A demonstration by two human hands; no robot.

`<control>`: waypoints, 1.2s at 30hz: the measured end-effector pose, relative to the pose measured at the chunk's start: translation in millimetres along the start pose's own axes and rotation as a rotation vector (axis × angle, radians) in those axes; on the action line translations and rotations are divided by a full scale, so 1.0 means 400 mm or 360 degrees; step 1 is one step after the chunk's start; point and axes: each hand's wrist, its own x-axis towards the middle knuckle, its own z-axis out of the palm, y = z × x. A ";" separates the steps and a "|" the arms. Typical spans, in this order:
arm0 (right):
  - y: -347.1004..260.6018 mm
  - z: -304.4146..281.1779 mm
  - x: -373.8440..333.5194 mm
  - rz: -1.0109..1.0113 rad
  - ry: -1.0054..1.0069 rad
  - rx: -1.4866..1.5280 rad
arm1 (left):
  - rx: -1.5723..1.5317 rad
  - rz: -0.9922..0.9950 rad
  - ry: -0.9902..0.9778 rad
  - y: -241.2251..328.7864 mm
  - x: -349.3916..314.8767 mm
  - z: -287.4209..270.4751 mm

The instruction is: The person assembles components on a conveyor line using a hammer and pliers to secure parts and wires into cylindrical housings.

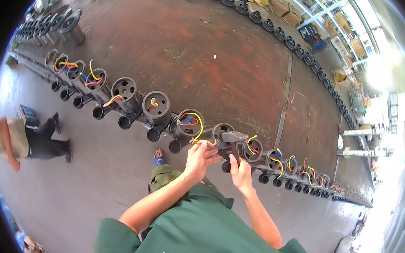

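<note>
My right hand (pixel 242 176) is wrapped round the handle of a hammer (pixel 234 137). The grey hammer head lies over the rim of a dark cylindrical housing (pixel 223 128) and partly hides it. Just left of it, my left hand (pixel 199 160) pinches the ends of thin wires (pixel 216 143) between thumb and forefinger, its other fingers spread. Beside that hand, a housing (pixel 187 120) has yellow, blue and red wires looping out of its top. Right of the hammer stands another housing (pixel 251 150) with coloured wires sticking up.
Several similar housings (pixel 156 105) stand along the near table edge, with short side pipes below. Dark round parts (pixel 256 17) line the far edge of the brown tabletop (pixel 180 44). Grey cylinders (pixel 71 28) stand at the far left. A person (pixel 16 140) is on the floor at left.
</note>
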 end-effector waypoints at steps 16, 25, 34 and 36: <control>-0.026 0.018 -0.021 0.0031 0.0058 0.0095 | 0.0333 0.0109 0.0040 0.002 0.016 0.015; -0.029 -0.185 -0.100 0.0105 0.0203 0.0902 | 0.1817 -0.0144 -0.0575 -0.030 -0.096 0.206; 0.045 -0.301 -0.190 0.0488 0.0214 0.1426 | 0.3777 0.1888 -0.1687 -0.077 0.151 0.377; 0.069 -0.278 -0.207 0.0476 0.0277 0.1350 | 0.3762 0.1956 -0.1873 -0.070 0.174 0.395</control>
